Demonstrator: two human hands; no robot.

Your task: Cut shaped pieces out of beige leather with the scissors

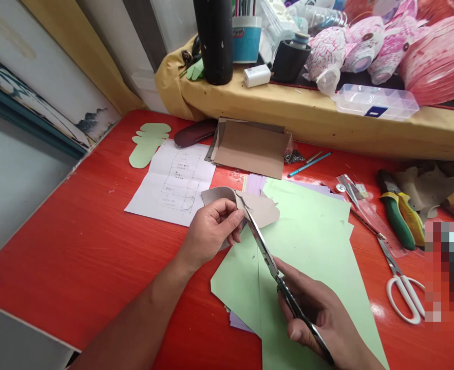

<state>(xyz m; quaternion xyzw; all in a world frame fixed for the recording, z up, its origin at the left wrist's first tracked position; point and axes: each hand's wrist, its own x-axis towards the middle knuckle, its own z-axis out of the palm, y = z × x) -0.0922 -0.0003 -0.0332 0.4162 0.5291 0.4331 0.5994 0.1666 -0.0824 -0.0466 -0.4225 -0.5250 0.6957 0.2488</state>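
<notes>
My left hand [212, 231] pinches a piece of greyish-beige leather-like sheet [263, 209], which has a rounded, notched end on the right. In my right hand [315, 308] is a pair of long scissors [263, 246] with a dark handle. Their silver blades reach up and left to the sheet, with the tips at it, close to my left fingertips. Part of the sheet is hidden behind my left hand. Below both hands lie large pale green paper sheets [307, 231].
A white paper with a drawn pattern [176, 180] and green cut-out shapes [150, 144] lie to the left. Brown sheets [250, 146] are stacked behind. White-handled scissors [404, 298] and green-yellow pliers [398, 216] lie at right. A cloth-covered ledge [300, 121] holds a black bottle [213, 41].
</notes>
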